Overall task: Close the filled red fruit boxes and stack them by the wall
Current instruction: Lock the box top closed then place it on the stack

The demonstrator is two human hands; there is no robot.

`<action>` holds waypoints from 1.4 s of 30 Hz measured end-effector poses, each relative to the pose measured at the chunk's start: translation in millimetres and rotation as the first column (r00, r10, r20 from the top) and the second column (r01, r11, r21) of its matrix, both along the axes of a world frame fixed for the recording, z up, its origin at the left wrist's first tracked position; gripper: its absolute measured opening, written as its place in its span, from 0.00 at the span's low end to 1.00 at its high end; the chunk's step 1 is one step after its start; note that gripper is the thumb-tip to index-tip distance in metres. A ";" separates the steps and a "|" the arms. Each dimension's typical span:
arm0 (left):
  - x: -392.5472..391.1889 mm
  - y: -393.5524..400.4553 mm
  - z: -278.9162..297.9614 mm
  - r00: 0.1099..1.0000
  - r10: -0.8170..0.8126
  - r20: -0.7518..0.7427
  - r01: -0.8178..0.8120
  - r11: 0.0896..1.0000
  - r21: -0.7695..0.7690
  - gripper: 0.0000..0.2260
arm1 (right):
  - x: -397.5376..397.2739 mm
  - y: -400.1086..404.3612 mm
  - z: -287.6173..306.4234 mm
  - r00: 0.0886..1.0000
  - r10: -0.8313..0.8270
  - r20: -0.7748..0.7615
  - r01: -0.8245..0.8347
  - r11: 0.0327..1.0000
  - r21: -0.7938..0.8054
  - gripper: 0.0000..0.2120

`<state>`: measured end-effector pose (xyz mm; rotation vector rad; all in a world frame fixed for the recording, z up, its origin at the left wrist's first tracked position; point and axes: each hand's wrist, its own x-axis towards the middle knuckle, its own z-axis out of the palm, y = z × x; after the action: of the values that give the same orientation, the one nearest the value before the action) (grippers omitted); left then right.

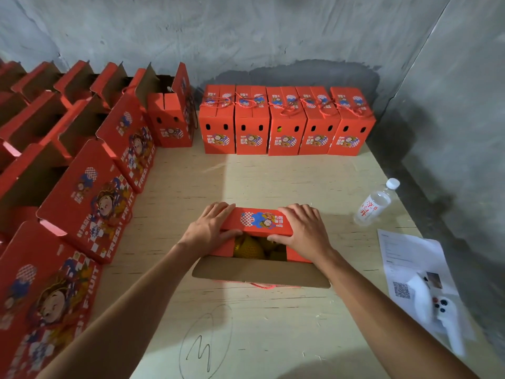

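Both hands (210, 228) (303, 228) on "FRESH FRUIT" box (259, 220)

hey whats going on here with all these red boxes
A person is closing a red fruit box on the wooden table. The left hand and right hand both press its far flap down, thumbs tucked under its edge; the near flap is still open and yellow fruit shows inside. Five closed boxes stand in a row by the wall, and open boxes wait at left.

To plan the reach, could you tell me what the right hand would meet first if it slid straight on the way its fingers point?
Probably the closed boxes by the wall; the table between looks bare.
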<state>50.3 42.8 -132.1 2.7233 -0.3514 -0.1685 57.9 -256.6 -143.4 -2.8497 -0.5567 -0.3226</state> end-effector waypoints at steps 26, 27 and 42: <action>-80.8 50.2 7.8 0.957 -0.200 0.211 0.243 0.949 -0.201 0.28 | -86.1 -69.5 17.4 0.898 0.135 -0.419 0.000 0.952 0.306 0.29; -82.2 47.2 13.2 0.979 -0.145 0.144 0.177 0.953 -0.244 0.33 | -83.4 -67.4 20.8 0.905 0.080 -0.418 0.048 0.957 0.286 0.30; -44.7 -60.9 -21.9 0.868 0.169 0.467 -0.124 0.984 -0.127 0.18 | -38.3 16.6 -8.8 0.973 -0.138 0.184 0.092 0.966 0.240 0.16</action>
<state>5.7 -18.1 -154.0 2.6539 -0.2721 0.5602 19.6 -240.0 -152.2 -2.6447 -0.3602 -0.6553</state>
